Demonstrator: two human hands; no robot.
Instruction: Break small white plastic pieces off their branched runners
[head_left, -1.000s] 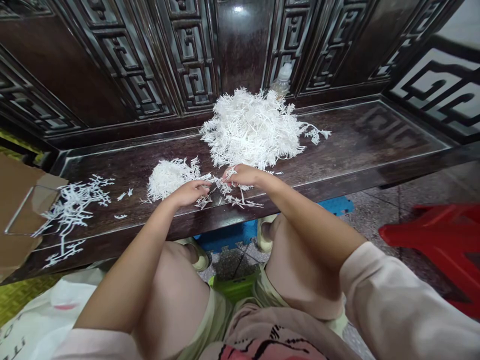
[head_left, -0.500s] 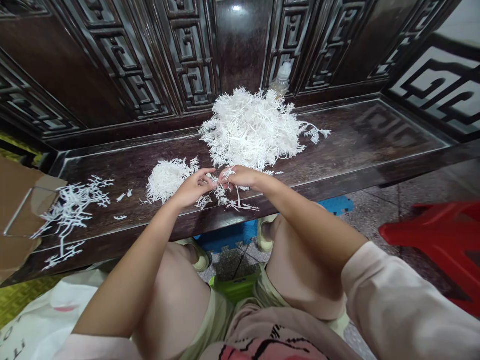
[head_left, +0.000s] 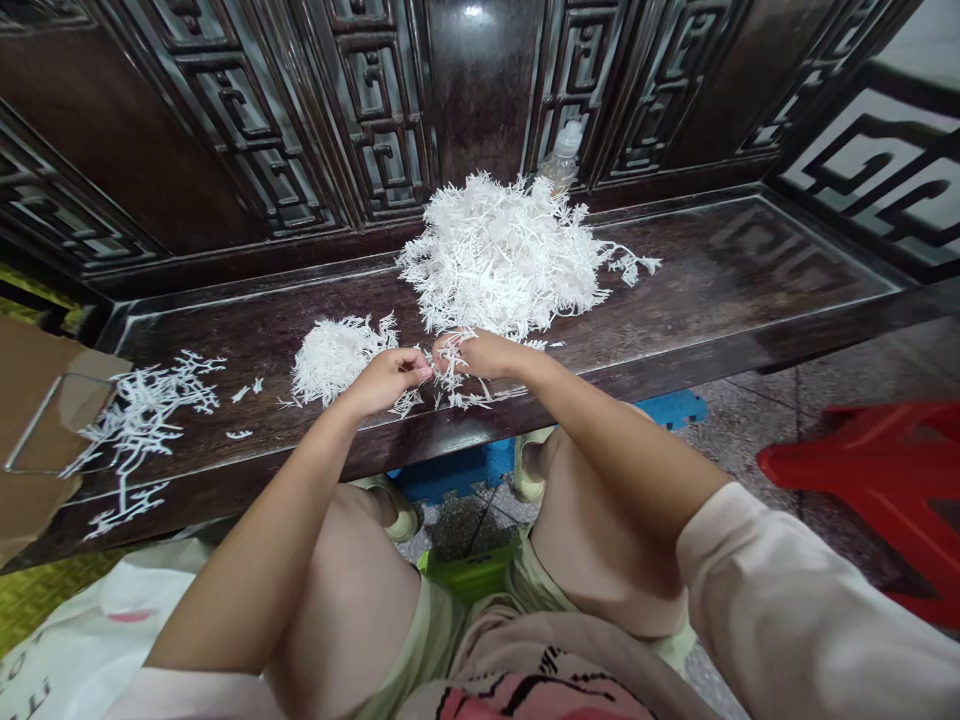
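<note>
My right hand (head_left: 480,355) is closed around white branching sprigs (head_left: 452,378), whose forked tips stick out below and in front of the fingers. Close on its left, my left hand (head_left: 386,380) pinches with thumb and index finger pressed together; whatever lies between those fingertips is too small to make out. Behind the right hand rises a large heap of white sprigs (head_left: 510,255). A smaller white pile (head_left: 334,355) sits just behind and left of my left hand. A few loose bits lie on the dark wooden bench (head_left: 255,440) under the hands.
More white branched pieces (head_left: 150,410) lie at the bench's left end, partly over a cardboard box (head_left: 37,420). A clear bottle (head_left: 561,165) stands behind the big heap, against the carved backrest (head_left: 480,90). On the floor at right is a red stool (head_left: 862,460).
My left thumb and index finger have closed into a pinch. The right hand has turned slightly, and the sprigs by it have shifted and bunched up closer to the fingers.
</note>
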